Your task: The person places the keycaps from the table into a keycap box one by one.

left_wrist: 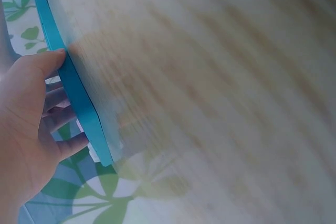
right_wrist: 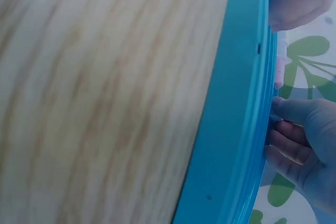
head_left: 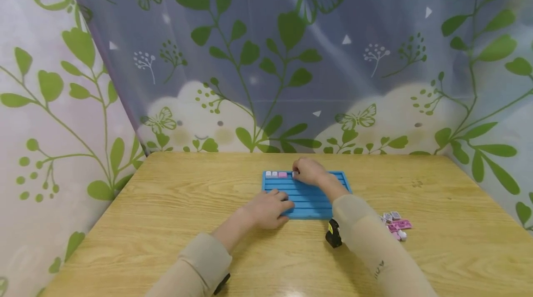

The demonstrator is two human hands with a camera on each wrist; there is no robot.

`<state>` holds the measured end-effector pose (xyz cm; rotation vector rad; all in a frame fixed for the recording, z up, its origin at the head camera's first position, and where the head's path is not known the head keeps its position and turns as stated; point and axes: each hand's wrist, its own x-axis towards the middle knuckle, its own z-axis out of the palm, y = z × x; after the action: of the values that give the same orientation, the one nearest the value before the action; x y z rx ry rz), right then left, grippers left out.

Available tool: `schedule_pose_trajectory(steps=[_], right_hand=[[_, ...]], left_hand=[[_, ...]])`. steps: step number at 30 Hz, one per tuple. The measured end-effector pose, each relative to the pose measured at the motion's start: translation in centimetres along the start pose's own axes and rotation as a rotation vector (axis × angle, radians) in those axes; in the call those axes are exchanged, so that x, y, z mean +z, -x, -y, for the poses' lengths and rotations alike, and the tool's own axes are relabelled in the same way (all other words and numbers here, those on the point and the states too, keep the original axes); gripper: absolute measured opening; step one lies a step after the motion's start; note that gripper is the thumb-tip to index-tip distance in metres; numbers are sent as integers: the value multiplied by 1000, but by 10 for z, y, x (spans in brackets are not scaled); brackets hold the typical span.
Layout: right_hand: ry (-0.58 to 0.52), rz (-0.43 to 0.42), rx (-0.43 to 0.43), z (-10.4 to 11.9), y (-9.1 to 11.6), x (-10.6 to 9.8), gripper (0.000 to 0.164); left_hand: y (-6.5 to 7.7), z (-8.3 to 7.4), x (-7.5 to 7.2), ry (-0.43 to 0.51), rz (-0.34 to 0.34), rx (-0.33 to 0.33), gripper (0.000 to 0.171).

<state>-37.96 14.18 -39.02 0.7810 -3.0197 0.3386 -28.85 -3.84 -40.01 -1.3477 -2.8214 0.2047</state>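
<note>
On the table, my relaxed left hand touches the tray; my right hand, pinching a block, seemingly fills the tray's far row; next needs alignment.

A yellow-brown, wood-grained table lies beneath the left hand and the right hand. Beyond both hangs a blue-grey cloth backdrop printed with green leafy stems, butterflies and white clouds. A pale pinkish-white, leaf-printed cloth panel stands well to the left of the left hand. Right of the right hand, a small brown mark on the table may be a wood knot.
</note>
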Motion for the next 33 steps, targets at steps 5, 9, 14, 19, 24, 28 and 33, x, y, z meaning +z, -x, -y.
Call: schedule_pose_trajectory(steps=[5,9,14,19,24,28,33], right_hand=[[47,-22,-37,2,0,1,15],[68,-37,-46,4,0,2,13],[78,-25,-51,3,0,3,13],[70,-6,-55,2,-3,5,12],[51,18,-66,3,-4,4,11],[36,29,-91,3,-6,5,14],[50,24,-118,3,-7,5,16]], left_hand=[[0,0,0,-6,-2,-1,40],[0,0,0,-6,-8,-5,40],[0,-1,0,-7,-5,-2,39],[0,-1,0,-7,-7,-4,39],[0,-1,1,-9,-7,-6,39],[0,-1,1,-9,-13,-5,39],[0,-1,1,-12,-15,-3,38]])
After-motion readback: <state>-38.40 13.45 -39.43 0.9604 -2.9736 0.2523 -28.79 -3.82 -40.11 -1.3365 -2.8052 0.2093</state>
